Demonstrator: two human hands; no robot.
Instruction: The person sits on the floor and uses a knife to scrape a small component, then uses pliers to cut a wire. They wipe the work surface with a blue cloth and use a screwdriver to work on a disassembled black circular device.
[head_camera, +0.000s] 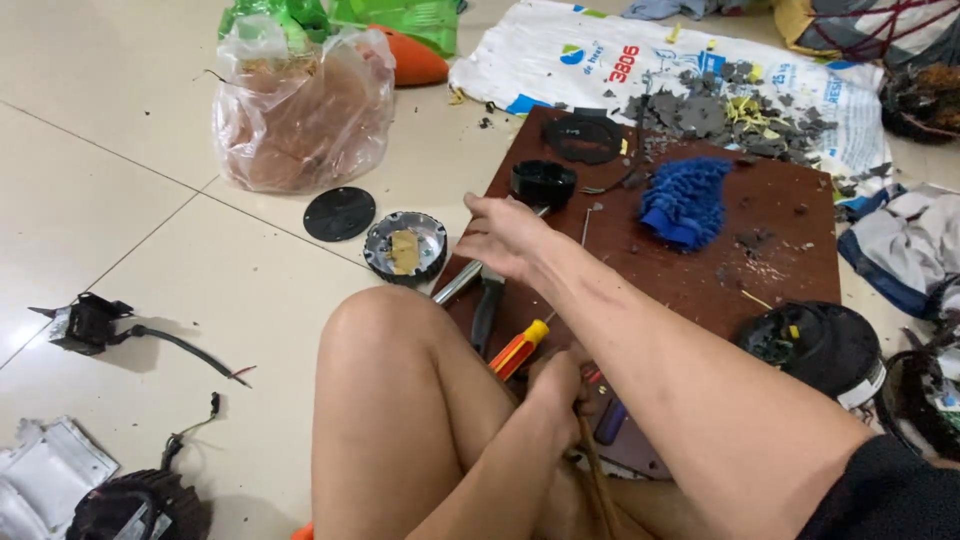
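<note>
Arms: bare from wrist to upper arm, no watch or bands seen.
Hands: right hand (505, 235) and left hand (555, 385) bare, ungloved.
Sleeve: black sleeve (885, 495), short, right shoulder.
Legs: bare knee (385, 320).

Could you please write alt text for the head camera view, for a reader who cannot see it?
A person sitting on a tiled floor reaches the right hand over tools on a dark brown board, while the left hand sits low beside a red-and-yellow screwdriver. A blue mitt lies on the board.

Right hand (505, 235) reaching over board (700, 280), near pliers (487, 305).
</note>
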